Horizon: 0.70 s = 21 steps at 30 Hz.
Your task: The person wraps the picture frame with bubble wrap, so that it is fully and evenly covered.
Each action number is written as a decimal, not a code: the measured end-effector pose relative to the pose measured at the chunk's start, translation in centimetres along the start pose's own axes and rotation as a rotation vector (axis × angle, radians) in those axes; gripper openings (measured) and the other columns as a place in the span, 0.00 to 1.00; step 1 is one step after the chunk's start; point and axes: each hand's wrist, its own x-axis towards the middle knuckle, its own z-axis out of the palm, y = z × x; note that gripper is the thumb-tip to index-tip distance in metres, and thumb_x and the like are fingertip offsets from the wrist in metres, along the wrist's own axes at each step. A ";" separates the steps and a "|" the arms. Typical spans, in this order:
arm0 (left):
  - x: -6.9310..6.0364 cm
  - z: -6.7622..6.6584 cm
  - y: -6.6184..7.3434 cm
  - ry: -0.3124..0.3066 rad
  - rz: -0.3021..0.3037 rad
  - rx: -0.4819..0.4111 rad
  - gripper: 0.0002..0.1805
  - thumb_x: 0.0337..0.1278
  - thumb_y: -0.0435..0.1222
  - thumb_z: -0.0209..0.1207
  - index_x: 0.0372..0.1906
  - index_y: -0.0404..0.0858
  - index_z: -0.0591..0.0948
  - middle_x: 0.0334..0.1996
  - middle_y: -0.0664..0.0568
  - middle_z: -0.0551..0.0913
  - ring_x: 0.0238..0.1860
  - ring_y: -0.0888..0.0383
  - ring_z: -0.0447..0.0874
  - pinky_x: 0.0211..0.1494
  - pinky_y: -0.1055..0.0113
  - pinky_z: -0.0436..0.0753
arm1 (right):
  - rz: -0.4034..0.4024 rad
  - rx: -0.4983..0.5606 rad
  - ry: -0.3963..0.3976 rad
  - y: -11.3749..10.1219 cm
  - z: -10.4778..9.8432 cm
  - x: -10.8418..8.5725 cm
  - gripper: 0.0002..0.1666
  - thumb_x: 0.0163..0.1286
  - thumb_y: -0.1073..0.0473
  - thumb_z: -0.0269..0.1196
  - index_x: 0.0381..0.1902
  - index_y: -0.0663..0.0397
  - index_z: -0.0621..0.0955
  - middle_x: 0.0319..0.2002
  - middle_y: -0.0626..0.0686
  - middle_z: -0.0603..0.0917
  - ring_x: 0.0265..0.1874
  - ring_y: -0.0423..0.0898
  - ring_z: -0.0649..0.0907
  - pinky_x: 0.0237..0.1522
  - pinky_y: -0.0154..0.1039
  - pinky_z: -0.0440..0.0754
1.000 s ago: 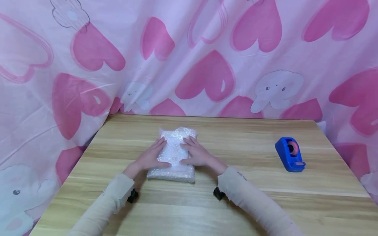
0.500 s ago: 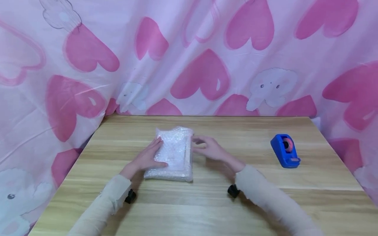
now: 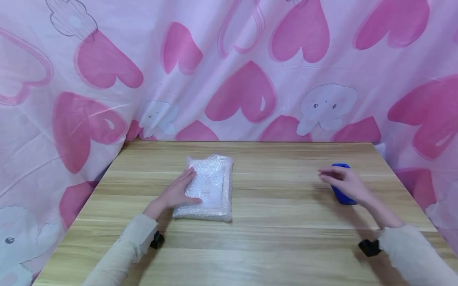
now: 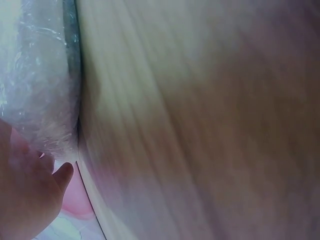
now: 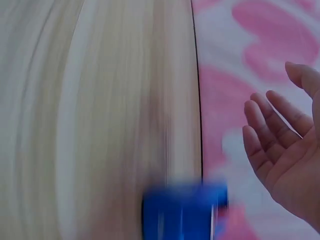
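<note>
A flat rectangular package in bubble wrap (image 3: 209, 186) lies left of centre on the wooden table. My left hand (image 3: 175, 194) rests on its left side with the fingers spread and the thumb across the near part. In the left wrist view the wrap (image 4: 37, 75) looks clear and crinkled. My right hand (image 3: 345, 182) is in the air over the blue tape dispenser (image 3: 343, 197), covering much of it. The right wrist view has this hand (image 5: 287, 150) with relaxed fingers and nothing in it; the dispenser (image 5: 180, 212) shows blurred at the bottom.
The wood-grain table (image 3: 272, 246) ends at the back against a pink curtain (image 3: 247, 51) printed with hearts. More curtain hangs at the left and right sides. A black wrist camera (image 3: 370, 247) sits below the right forearm, close above the table.
My right hand has come off the package and moved right to the tape dispenser. The left hand stays on the package. The view has shifted slightly.
</note>
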 end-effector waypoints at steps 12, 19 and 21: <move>-0.2 0.0 0.2 -0.001 0.002 0.004 0.57 0.37 0.58 0.65 0.68 0.31 0.53 0.70 0.41 0.44 0.70 0.44 0.37 0.68 0.48 0.48 | 0.331 -0.077 -0.071 7.3 -5.2 -4.5 0.31 0.66 0.48 0.54 0.49 0.74 0.75 0.38 0.58 0.84 0.28 0.33 0.80 0.30 0.27 0.78; -0.2 0.2 -0.1 -0.004 -0.002 0.006 0.58 0.36 0.59 0.65 0.68 0.32 0.52 0.71 0.43 0.43 0.70 0.46 0.37 0.69 0.49 0.48 | 0.384 -0.037 -0.101 7.3 -4.5 -4.5 0.32 0.66 0.46 0.54 0.50 0.74 0.75 0.43 0.63 0.82 0.30 0.33 0.78 0.32 0.29 0.78; -0.2 0.3 -0.1 -0.004 0.000 0.010 0.58 0.36 0.59 0.64 0.68 0.32 0.52 0.71 0.43 0.43 0.70 0.46 0.37 0.69 0.49 0.48 | 0.398 -0.011 -0.111 7.3 -4.5 -4.5 0.32 0.66 0.47 0.55 0.49 0.75 0.75 0.43 0.63 0.82 0.30 0.30 0.77 0.32 0.29 0.78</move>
